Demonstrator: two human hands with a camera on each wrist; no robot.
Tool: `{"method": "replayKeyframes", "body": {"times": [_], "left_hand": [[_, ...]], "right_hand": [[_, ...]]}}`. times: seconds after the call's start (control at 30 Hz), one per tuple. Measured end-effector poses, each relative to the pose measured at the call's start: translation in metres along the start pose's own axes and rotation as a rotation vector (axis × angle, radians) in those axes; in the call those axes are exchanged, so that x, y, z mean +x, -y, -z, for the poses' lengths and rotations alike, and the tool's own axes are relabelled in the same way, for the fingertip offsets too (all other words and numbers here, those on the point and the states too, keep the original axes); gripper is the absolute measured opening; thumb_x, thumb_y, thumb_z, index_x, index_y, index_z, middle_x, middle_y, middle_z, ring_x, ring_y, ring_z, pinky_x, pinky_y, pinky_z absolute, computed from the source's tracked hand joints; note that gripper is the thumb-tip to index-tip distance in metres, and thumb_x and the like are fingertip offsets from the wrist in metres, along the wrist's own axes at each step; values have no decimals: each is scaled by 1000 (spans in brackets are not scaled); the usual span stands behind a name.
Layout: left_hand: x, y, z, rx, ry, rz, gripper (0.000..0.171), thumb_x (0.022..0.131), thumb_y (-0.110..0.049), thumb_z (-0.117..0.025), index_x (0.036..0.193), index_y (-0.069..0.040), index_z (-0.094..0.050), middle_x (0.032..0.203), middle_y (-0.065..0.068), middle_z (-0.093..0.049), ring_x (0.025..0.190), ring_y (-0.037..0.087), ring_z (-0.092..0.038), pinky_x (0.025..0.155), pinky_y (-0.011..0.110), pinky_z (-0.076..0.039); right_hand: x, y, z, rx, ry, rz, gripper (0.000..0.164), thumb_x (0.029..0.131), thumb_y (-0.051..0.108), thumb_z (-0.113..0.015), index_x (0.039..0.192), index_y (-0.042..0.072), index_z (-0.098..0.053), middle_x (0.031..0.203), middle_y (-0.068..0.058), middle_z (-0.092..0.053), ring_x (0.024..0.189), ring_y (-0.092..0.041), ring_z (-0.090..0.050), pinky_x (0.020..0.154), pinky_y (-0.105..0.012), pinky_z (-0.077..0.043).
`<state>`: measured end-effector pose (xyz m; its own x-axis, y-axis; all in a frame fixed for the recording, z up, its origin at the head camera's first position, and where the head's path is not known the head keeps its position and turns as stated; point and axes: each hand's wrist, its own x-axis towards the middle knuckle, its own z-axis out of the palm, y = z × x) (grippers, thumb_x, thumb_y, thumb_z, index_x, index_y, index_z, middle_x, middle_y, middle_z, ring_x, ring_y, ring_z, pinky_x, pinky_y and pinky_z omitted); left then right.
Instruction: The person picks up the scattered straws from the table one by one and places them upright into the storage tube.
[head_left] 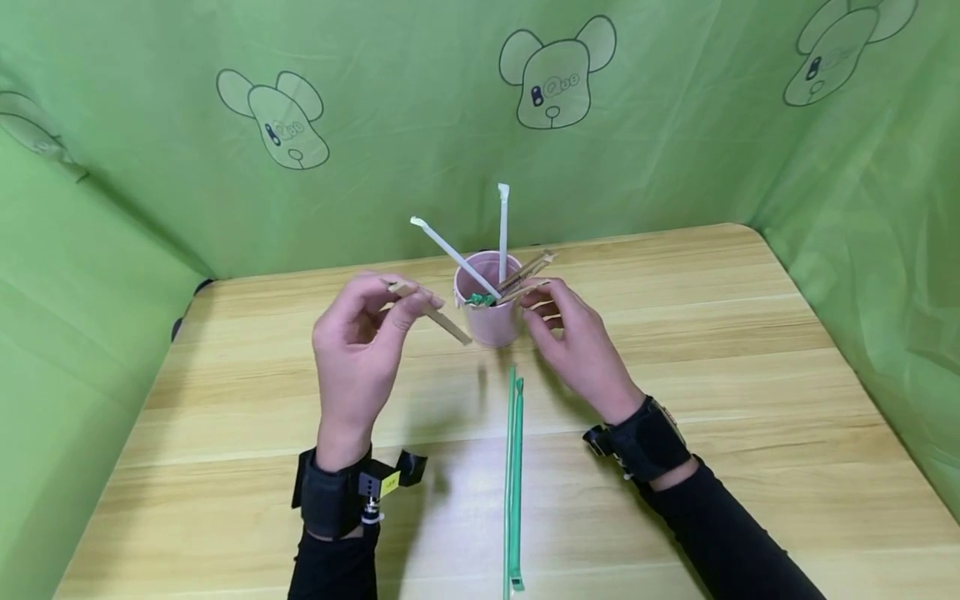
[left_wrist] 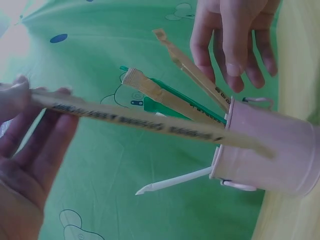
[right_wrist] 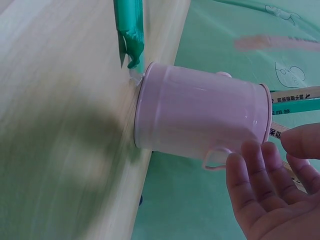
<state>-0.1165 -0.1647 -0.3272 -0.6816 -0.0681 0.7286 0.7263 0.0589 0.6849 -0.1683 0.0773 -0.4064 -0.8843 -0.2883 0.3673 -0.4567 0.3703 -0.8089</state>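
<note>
My left hand (head_left: 354,350) pinches a brown paper-wrapped straw (left_wrist: 145,120) between thumb and fingers, slanted down toward the left side of a small pink bucket (head_left: 491,327). Printed dark lettering runs along its wrapper. Close by the bucket's right rim is my right hand (head_left: 581,346), its fingers relaxed and slightly bent beside a brown straw (left_wrist: 192,70) that leans out of the bucket. In the right wrist view, nothing is seen gripped between its thumb and fingers. Two white-wrapped straws (head_left: 503,229), other brown straws and green ones stand in the bucket; their lower ends are hidden.
Two long green straws (head_left: 516,483) lie lengthwise on the wooden table (head_left: 712,358), in front of the bucket. Green cloth (head_left: 420,125) with printed bear heads hangs behind the table and along both sides.
</note>
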Motion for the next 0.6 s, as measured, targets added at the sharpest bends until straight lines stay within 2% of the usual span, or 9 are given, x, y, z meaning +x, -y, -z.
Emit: {"method": "replayKeyframes", "body": {"times": [0.13,0.3,0.6], "left_hand": [[2,-2,-2,-3,-96,-101,32,98,-10,-77,101,18,-62,95,21,-70,87,26,-76,74,30,-61],[3,-1,-5,-30,-180,-147,31,98,-7,-76,102,19,-60,97,21,-68,89,29,-76,85,39,-62],[2,10,-9,3,-175,-143,20,97,4,-72,102,19,-60,102,21,-69,96,31,-75,91,47,-60]], "right_hand": [[0,0,0,-1,3,-4,24,107,5,-62,131,1,-59,125,-13,-67,112,-29,-67,96,-44,-57],[0,0,-1,-6,2,0,24,107,6,-62,130,2,-59,125,-13,-67,113,-29,-67,96,-44,-57],[-5,-5,1,-11,18,-3,31,107,5,-63,137,4,-58,125,-12,-67,113,-26,-66,96,-41,-57]]}}
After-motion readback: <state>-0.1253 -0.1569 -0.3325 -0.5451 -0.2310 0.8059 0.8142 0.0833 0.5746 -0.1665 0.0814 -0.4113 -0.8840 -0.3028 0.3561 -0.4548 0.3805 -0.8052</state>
